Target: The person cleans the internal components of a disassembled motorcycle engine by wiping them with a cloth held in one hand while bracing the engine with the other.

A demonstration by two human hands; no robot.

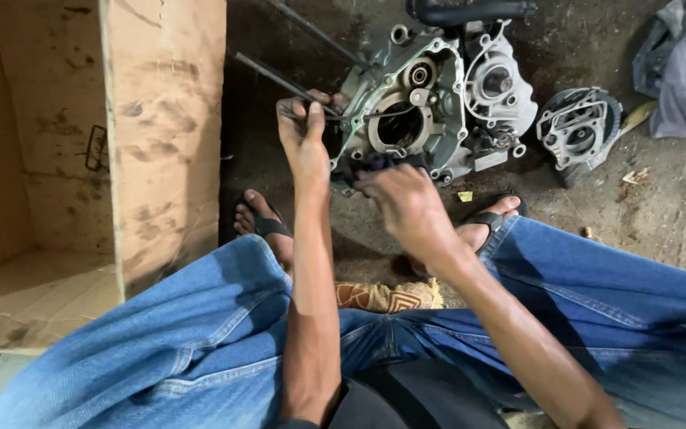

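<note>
A grey cast-metal engine crankcase half [430, 111], its open side facing up, is being worked on where it is sitting on the dirty concrete floor [660, 214], between the person's sandalled feet. The left edge of the case is being gripped by the left hand [305, 135], fingers curled closed around it beside two thin dark metal rods [279, 78] sticking out toward the upper left. A dark crumpled rag [379, 163] is being pinched by the right hand [406, 202], fingers closed on it, and pressed against the lower rim of the case. A smaller round grey engine cover [580, 131] is lying just right of the case, apart from it. A large open brown cardboard box [160, 143], smudged with dark stains and carrying a small dark printed mark on its inner wall, is standing at left. A grey plastic bag [684, 63] is lying at top right.
</note>
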